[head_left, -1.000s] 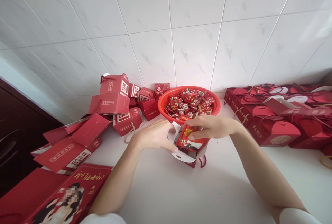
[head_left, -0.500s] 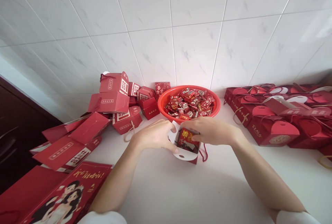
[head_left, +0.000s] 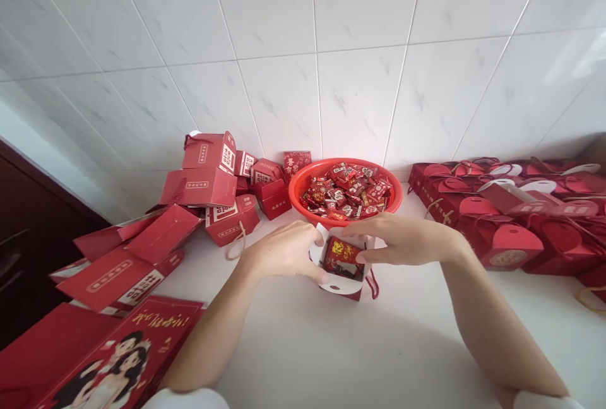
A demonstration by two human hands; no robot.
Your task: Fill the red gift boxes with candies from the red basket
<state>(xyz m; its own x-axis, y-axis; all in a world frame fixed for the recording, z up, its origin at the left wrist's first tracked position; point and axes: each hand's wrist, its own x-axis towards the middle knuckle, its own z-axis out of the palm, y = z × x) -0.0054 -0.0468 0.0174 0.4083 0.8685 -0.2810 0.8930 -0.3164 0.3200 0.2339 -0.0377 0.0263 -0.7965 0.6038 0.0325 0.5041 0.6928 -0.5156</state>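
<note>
A small red gift box [head_left: 349,289] with a white inside stands open on the white table in front of me. Inside it lies a red packet [head_left: 341,257] with gold characters and a dark lower part. My left hand [head_left: 284,251] holds the box from the left, thumb at the front flap and fingers at the rear one. Over the right side of the box is my right hand [head_left: 402,240], its thumb and fingers apart. The thumb tip is at the packet's right edge; whether it touches is unclear. A red cord handle [head_left: 372,284] hangs at the box's right side.
Behind the box sits a red plastic basket [head_left: 294,197] full of wrapped sweets [head_left: 348,191]. Several red boxes [head_left: 199,187] are piled at the left, above a red bag [head_left: 127,358] with a printed couple. Rows of red boxes [head_left: 504,245] stand at the right, by the tiled wall.
My right hand has drawn back a little to the right and its fingers have opened, so more of the packet shows. The left hand keeps its hold on the box.
</note>
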